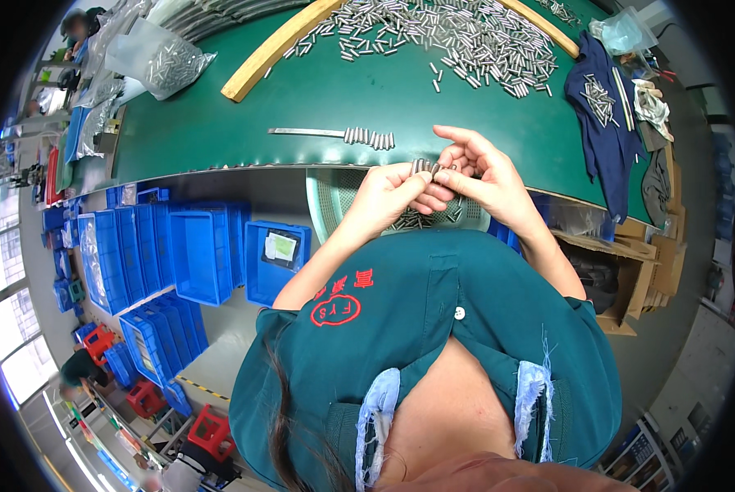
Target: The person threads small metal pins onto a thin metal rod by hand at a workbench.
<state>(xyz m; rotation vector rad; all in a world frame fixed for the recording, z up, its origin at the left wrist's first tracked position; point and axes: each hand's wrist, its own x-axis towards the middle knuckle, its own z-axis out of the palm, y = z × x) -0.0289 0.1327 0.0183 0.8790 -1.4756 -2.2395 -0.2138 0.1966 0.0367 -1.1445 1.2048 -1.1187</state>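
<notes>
Both hands meet over a pale green plastic basket at the table's near edge. My left hand is closed round several small metal pins, which stand side by side between its thumb and fingers. At the same pins, my right hand pinches with its thumb while its index finger sticks out. More loose pins lie in the basket, partly hidden under the hands. On the green table just beyond, a flat metal strip lies in line with a row of pins.
A large heap of metal pins spreads between two wooden bars at the far side. A clear bag of pins stands far left. Dark blue cloth with pins on it lies right. Blue bins stand left, below the table.
</notes>
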